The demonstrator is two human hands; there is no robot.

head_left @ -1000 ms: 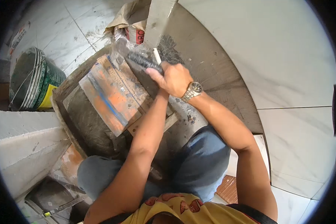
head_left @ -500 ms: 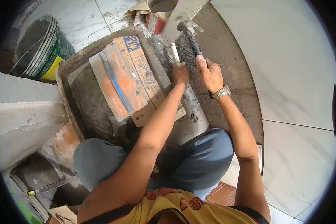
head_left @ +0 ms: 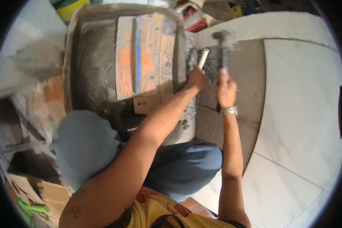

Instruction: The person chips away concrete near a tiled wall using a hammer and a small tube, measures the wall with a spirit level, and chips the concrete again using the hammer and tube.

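My left hand (head_left: pixel 197 78) is closed around a pale, narrow bar that looks like a chisel (head_left: pixel 204 57). Its upper end sticks out past my fingers, and the lower end is hidden. To the right, my right hand (head_left: pixel 226 93) grips the dark handle of a hammer (head_left: pixel 224 57). The hammer's head is smeared by motion, above and right of the chisel and apart from it. Under both hands lies a rough grey cement surface (head_left: pixel 245 72), with broken grey mortar beside my left hand.
A mortar-filled tub (head_left: pixel 68 72) stands left, with a stained float board (head_left: pixel 126 72) and cardboard (head_left: pixel 165 62) lying across it. Marbled white tiles (head_left: pixel 296 87) border the cement on the right. Torn red-and-white packaging (head_left: pixel 195 22) lies ahead. A green-handled item (head_left: pixel 38 208) is at lower left.
The view has turned, so the tub now sits upright and the bucket is mostly out of frame. Both hands keep their tools; the hammer points straighter ahead, and the chisel leans right.
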